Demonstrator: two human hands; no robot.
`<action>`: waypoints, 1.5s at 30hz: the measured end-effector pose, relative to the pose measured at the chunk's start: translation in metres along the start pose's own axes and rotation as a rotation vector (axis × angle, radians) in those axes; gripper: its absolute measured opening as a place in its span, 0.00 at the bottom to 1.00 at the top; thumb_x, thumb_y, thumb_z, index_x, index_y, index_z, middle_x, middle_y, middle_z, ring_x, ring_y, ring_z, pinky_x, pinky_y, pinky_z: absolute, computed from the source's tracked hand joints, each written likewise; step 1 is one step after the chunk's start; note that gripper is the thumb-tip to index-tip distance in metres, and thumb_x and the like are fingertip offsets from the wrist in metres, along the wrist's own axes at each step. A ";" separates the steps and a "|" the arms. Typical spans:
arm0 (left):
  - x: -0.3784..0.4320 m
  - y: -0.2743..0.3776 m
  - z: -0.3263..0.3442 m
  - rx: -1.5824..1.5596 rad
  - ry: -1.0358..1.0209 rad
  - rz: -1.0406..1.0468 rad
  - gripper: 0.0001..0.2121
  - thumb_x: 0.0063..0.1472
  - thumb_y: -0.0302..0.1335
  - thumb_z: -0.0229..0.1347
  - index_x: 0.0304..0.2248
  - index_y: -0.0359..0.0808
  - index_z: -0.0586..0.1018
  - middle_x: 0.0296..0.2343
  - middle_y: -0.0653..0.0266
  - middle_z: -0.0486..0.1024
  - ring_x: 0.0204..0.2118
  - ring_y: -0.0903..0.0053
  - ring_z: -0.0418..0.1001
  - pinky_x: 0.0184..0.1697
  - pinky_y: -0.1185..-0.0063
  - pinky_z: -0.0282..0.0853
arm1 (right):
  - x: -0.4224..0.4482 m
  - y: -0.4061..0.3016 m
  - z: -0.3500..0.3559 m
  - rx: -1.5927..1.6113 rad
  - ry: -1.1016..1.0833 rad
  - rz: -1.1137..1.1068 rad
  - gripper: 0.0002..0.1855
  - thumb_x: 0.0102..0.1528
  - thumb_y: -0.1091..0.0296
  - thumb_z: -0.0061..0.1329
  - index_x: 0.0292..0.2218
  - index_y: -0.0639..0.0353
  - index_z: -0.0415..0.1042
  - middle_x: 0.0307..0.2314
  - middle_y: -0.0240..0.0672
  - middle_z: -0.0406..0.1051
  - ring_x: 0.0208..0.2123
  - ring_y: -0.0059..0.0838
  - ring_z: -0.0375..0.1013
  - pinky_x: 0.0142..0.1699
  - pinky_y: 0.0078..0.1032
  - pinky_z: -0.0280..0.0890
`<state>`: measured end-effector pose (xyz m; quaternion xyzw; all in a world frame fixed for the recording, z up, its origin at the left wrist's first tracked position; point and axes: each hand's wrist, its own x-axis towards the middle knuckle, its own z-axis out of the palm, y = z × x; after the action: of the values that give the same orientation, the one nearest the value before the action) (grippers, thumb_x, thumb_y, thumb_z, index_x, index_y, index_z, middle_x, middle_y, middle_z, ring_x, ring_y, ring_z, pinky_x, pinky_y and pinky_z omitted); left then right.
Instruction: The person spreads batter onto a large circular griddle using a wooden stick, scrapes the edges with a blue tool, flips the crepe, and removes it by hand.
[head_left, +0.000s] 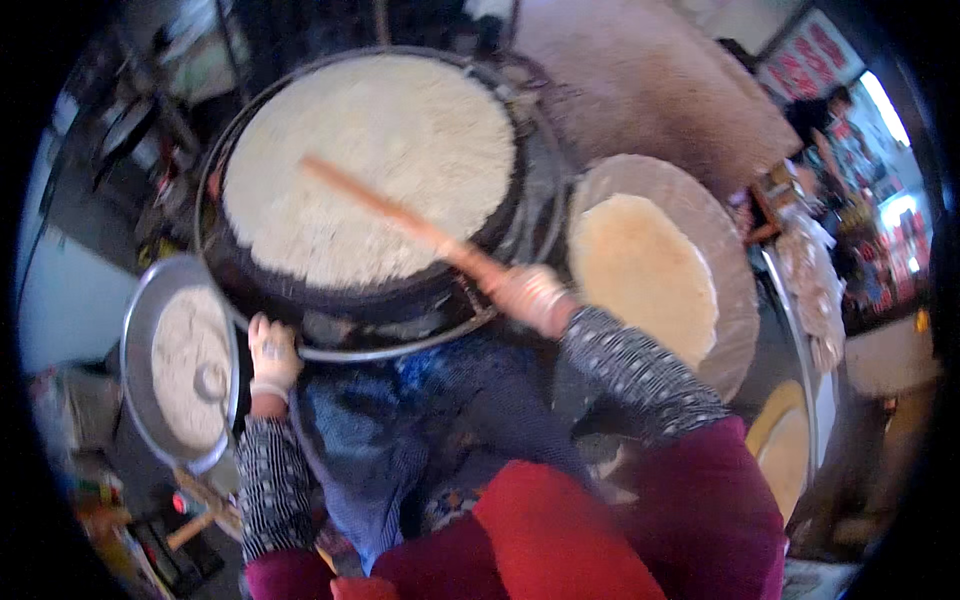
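Observation:
A round griddle (337, 296) lies before me, its top covered by a wide, pale layer of batter (360, 135). My right hand (534, 297), in a thin glove, grips a wooden spreader (405, 219) whose blade reaches across the batter; motion blurs it, so contact with the batter is hard to judge. At the near left, my gloved left hand (274, 358) holds the metal ring (375, 354) around the griddle. Beside that hand, a metal basin (139, 375) contains more pale batter (184, 352) and a ladle (211, 382).
To the right, a cooked flatbread (645, 270) lies on a round, brownish board or tray (731, 330). More flatbread (784, 450) is at the lower right. Plastic bags (810, 277) sit beyond. A wooden stool or frame (199, 517) stands below the basin.

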<state>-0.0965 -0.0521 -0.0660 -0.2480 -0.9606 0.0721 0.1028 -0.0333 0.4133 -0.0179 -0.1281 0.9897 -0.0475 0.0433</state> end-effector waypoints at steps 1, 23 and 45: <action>0.004 -0.019 -0.015 0.032 -0.119 -0.026 0.09 0.42 0.29 0.59 0.26 0.39 0.82 0.30 0.56 0.76 0.47 0.57 0.69 0.62 0.62 0.52 | 0.011 0.010 -0.009 0.050 -0.044 0.090 0.23 0.62 0.57 0.37 0.58 0.35 0.57 0.22 0.47 0.75 0.22 0.47 0.76 0.26 0.45 0.68; 0.020 0.021 -0.042 0.181 -0.268 -0.119 0.09 0.53 0.30 0.52 0.27 0.51 0.85 0.29 0.67 0.81 0.40 0.71 0.76 0.55 0.70 0.58 | -0.083 -0.014 0.003 0.930 0.170 0.239 0.34 0.58 0.76 0.49 0.63 0.48 0.56 0.31 0.33 0.74 0.29 0.19 0.66 0.33 0.18 0.66; -0.122 0.205 -0.018 -1.257 -0.223 -0.335 0.12 0.56 0.39 0.55 0.36 0.43 0.79 0.30 0.60 0.75 0.36 0.67 0.73 0.38 0.71 0.66 | -0.041 -0.401 -0.077 1.420 -1.408 0.017 0.33 0.65 0.39 0.28 0.50 0.63 0.67 0.33 0.41 0.76 0.28 0.31 0.75 0.38 0.27 0.71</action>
<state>0.1071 0.0675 -0.1069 -0.0989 -0.8503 -0.4941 -0.1519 0.0984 0.0443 0.1036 -0.0646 0.4816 -0.5409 0.6866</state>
